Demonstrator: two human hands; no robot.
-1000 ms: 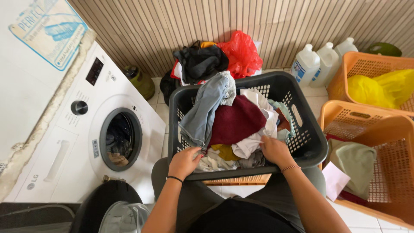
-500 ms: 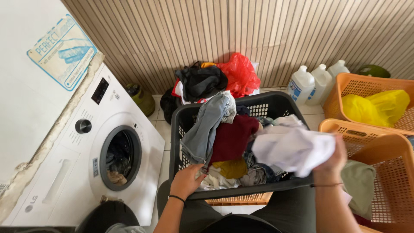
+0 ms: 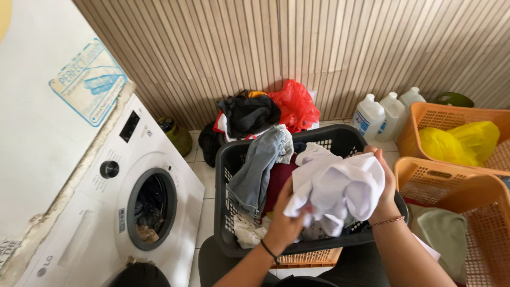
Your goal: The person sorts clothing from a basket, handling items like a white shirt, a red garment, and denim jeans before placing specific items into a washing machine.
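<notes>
Holding a bunched white garment point(image 3: 340, 188) over the near side of a dark laundry basket point(image 3: 226, 175), both hands are closed on the cloth: the left hand point(image 3: 284, 226) grips it from below at its left end, and the right hand point(image 3: 385, 194) clutches its right end, fingers curled over the top. The basket sits on the person's lap, its near rim touching the forearms, and it is heaped with clothes; a grey garment point(image 3: 257, 167) hangs over its left rim.

To the left, a white washing machine point(image 3: 106, 212) stands with its round door opening point(image 3: 151, 210) facing the basket, with clothes inside the drum. A strip of tiled floor point(image 3: 204, 186) lies open between machine and basket. On the white wall above the machine a blue-and-white sticker point(image 3: 87, 79) sits tilted.

Behind the basket, against the ribbed wall, a pile of dark clothes point(image 3: 247, 114) and a red plastic bag point(image 3: 295, 106) crowd the floor. Three white jugs point(image 3: 390, 111) with blue labels stand in a row just right of them. Two orange baskets point(image 3: 467, 194) close in the right side; the farther one holds a yellow bag point(image 3: 459, 143), and the nearer one almost touches the dark basket's right corner.
</notes>
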